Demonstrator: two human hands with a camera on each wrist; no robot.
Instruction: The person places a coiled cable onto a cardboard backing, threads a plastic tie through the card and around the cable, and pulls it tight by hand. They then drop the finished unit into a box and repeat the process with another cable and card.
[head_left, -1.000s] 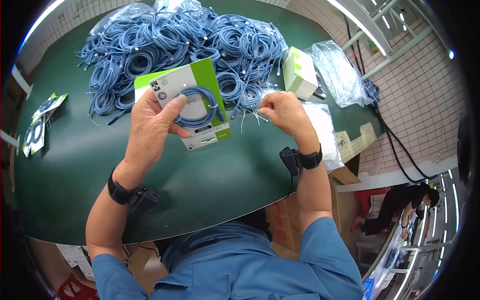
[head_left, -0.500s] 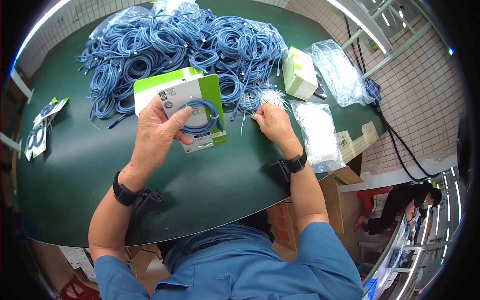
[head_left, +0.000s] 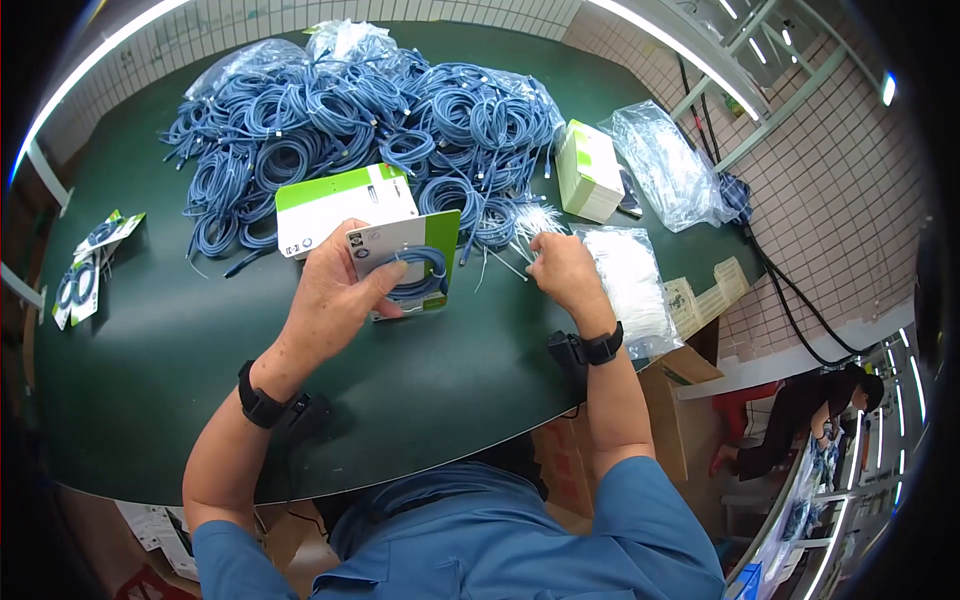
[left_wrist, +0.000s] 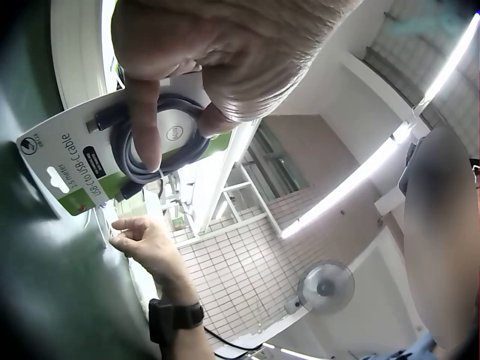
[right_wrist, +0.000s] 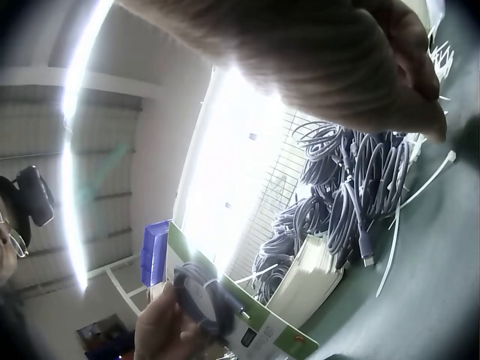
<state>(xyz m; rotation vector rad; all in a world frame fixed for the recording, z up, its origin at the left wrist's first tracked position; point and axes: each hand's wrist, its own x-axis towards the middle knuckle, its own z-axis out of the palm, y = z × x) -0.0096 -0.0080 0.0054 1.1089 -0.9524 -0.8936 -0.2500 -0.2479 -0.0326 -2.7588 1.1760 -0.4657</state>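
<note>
My left hand [head_left: 335,290] holds a white-and-green blister card [head_left: 440,235], thumb over the coiled blue USB cable [left_wrist: 161,139] on its front. Printing on the card [left_wrist: 75,161] reads USB-C to USB-C cable. My right hand [head_left: 568,272] is at the near edge of a heap of loose white cable ties [head_left: 530,222], fingers bent and fingertips right beside the ties. I cannot tell if a tie is between them. A stack of similar cards [head_left: 345,210] lies just behind the left hand.
A large pile of coiled blue cables [head_left: 330,110] covers the back of the table. To the right stand a white-and-green box of cards [head_left: 590,175], a bag of white ties [head_left: 630,285] and a clear plastic bag [head_left: 665,165]. Carded cables [head_left: 85,280] lie far left.
The right hand has come down to the cable ties, then shifted slightly right. The left hand has tilted the card and moved it lower and a little right. The head view has shifted.
</note>
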